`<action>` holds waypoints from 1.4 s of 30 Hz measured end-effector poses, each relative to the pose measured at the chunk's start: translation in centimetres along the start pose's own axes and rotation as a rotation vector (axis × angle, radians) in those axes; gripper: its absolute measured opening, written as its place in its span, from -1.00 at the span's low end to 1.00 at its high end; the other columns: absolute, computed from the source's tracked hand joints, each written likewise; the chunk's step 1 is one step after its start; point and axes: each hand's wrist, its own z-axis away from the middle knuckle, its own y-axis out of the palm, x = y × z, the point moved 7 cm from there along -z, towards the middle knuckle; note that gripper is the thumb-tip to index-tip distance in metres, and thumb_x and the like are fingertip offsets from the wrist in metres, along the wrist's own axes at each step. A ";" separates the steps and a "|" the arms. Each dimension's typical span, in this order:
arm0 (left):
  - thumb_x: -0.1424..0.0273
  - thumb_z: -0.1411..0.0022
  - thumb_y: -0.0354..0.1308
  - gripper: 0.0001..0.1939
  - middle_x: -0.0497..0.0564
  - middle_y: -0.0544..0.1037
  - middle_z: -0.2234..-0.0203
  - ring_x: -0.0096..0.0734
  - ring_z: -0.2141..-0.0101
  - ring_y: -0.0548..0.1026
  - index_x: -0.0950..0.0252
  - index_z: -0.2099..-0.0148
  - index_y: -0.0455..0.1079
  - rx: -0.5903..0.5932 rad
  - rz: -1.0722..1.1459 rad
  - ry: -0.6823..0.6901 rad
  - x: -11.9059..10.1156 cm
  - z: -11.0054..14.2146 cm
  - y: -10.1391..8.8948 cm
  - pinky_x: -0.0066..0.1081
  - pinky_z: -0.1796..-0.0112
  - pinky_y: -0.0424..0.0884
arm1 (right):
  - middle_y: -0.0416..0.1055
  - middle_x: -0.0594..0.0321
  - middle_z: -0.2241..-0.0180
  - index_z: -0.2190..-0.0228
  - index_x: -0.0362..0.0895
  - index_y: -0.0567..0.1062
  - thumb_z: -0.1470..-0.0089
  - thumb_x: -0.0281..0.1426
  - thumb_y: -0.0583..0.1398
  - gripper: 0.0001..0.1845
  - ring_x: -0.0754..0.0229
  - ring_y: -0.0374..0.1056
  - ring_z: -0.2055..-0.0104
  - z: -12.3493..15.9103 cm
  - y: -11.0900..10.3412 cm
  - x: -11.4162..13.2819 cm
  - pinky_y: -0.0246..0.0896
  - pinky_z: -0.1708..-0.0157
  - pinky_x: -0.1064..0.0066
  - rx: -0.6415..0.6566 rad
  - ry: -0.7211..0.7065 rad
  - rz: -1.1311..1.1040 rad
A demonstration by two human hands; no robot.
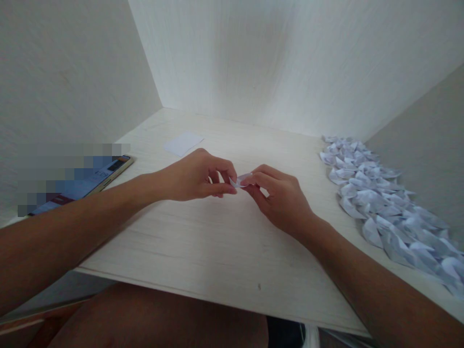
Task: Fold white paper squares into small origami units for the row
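A small white paper boat (pixel 238 182), its sides slightly spread, is held just above the table between my two hands. My left hand (pixel 203 176) pinches its left end between thumb and forefinger, the other fingers curled behind. On the right end, the thumb and fingers of my right hand (pixel 277 193) are closed, covering part of the paper. Beyond my left hand, a flat sheet of white paper (pixel 183 143) lies on the pale wooden table (pixel 203 246).
Along the table's right side, many folded paper boats (pixel 377 198) are heaped in a long row. A phone (pixel 105 174) with a lit screen lies at the left, partly pixelated. Pale walls (pixel 253 63) enclose the table's back and sides. Its front edge is above my legs.
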 end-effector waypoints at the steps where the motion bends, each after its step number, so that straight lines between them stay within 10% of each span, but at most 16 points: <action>1: 0.29 -0.30 0.31 -0.87 -0.08 0.66 0.47 -0.48 0.49 0.62 0.24 0.18 0.58 -0.044 -0.067 0.062 -0.4 0.1 -0.1 -0.58 0.45 0.47 | 0.61 0.14 0.22 0.20 -0.10 0.63 -0.34 -0.42 0.19 -0.82 0.17 0.47 0.27 0.0 -0.2 0.1 0.24 0.27 0.34 0.001 -0.017 0.064; 7: 0.43 -0.37 0.19 -0.85 -0.01 0.69 0.31 -0.44 0.38 0.63 0.20 0.21 0.61 -0.093 -0.410 0.326 -1.9 0.6 0.2 -0.50 0.33 0.47 | 0.64 0.19 0.34 0.28 -0.07 0.67 -0.36 -0.41 0.19 -0.77 0.18 0.38 0.36 0.1 0.2 0.6 0.11 0.28 0.28 0.097 -0.112 0.350; 15: 0.47 -0.41 0.12 -0.79 0.02 0.69 0.24 -0.41 0.35 0.64 0.23 0.15 0.61 -0.158 -0.647 0.329 -2.0 0.8 0.0 -0.47 0.30 0.49 | 0.65 0.17 0.30 0.27 -0.06 0.67 -0.34 -0.42 0.21 -0.80 0.14 0.38 0.31 0.0 -0.4 0.9 0.09 0.29 0.26 -0.022 -0.112 0.372; 24: 0.28 -0.26 0.41 -0.85 0.00 0.73 0.30 -0.40 0.38 0.68 0.23 0.17 0.64 -0.574 -0.221 0.131 -1.5 1.5 0.0 -0.43 0.28 0.64 | 0.65 0.19 0.34 0.33 -0.04 0.65 -0.33 -0.40 0.23 -0.79 0.15 0.41 0.33 0.4 -0.6 1.2 0.07 0.31 0.24 -0.165 -0.094 0.358; 34: 0.31 -0.19 0.45 -0.81 0.09 0.70 0.22 -0.30 0.25 0.69 0.29 0.18 0.63 -0.634 0.078 0.095 -0.5 1.0 0.5 -0.30 0.17 0.73 | 0.61 0.17 0.37 0.35 -0.06 0.64 -0.35 -0.45 0.18 -0.73 0.16 0.36 0.35 0.3 -0.3 1.9 0.11 0.30 0.26 -0.201 -0.096 0.467; 42: 0.41 -0.22 0.44 -0.90 0.05 0.70 0.24 -0.41 0.27 0.68 0.26 0.19 0.64 -0.740 -0.110 0.262 -2.3 1.9 -0.1 -0.46 0.23 0.70 | 0.63 0.13 0.16 0.21 -0.04 0.67 -0.32 -0.44 0.21 -0.80 0.18 0.51 0.24 0.4 -0.6 0.9 0.36 0.25 0.32 -0.280 0.029 0.146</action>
